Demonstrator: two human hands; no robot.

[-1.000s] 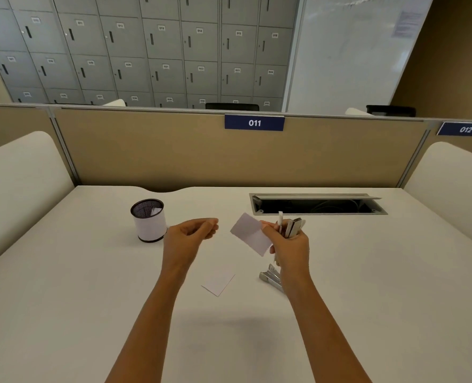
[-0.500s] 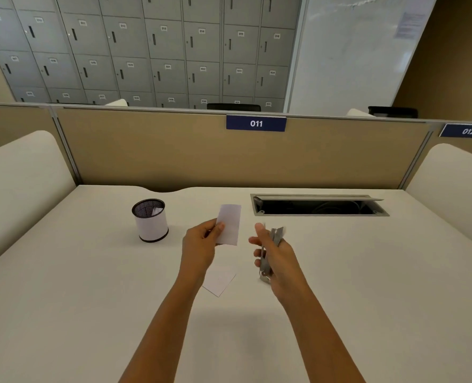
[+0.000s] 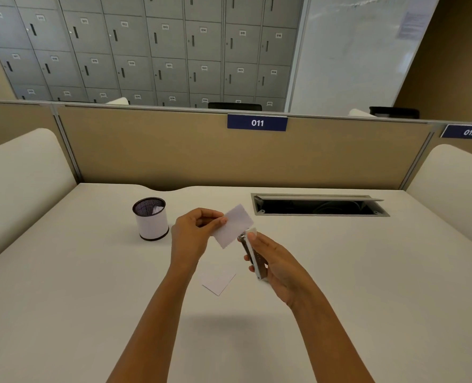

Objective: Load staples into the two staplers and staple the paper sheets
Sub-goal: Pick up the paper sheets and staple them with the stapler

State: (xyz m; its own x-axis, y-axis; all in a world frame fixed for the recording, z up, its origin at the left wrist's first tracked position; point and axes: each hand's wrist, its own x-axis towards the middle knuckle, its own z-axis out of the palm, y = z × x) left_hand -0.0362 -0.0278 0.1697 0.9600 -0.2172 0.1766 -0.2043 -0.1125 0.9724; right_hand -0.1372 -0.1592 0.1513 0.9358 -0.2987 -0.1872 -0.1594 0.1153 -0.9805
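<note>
Down low, a loose sheet (image 3: 218, 280) lay flat on the white bench (image 3: 367, 299). Just past it, the right hand (image 3: 279, 264) had its fingers curled round a stapler (image 3: 252, 255), tip pointing up. That tip was right at the edge of a held sheet (image 3: 233, 225), which the left hand (image 3: 193, 233) pinched by one side. Farther back stood a round cup (image 3: 150, 219), and off to the right an open slot (image 3: 317, 205) sat in the bench.

Left hand (image 3: 193, 236) pinching paper (image 3: 233, 225), stapler (image 3: 252, 255) gripped
</note>
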